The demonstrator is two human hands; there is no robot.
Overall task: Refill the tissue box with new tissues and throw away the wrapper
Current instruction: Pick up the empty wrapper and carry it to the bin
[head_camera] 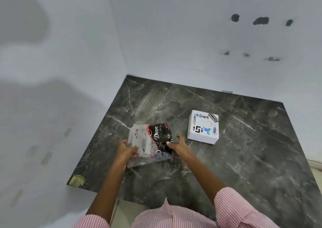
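A plastic-wrapped tissue pack (153,139), part clear and part black with white "Dove" lettering, lies on the dark marble counter (244,149). My left hand (126,150) grips the pack's clear left end. My right hand (179,145) touches the pack's black right edge, with thumb and fingers spread. A white square tissue box (203,127) covered in stickers, one reading "Dart", sits on the counter to the right of the pack, a short gap from my right hand.
White walls meet in a corner (126,71) behind the counter, boxing it in at the left and back. A yellowish sticker (77,180) marks the counter's front-left corner. The counter's right edge (303,137) drops off beyond the box.
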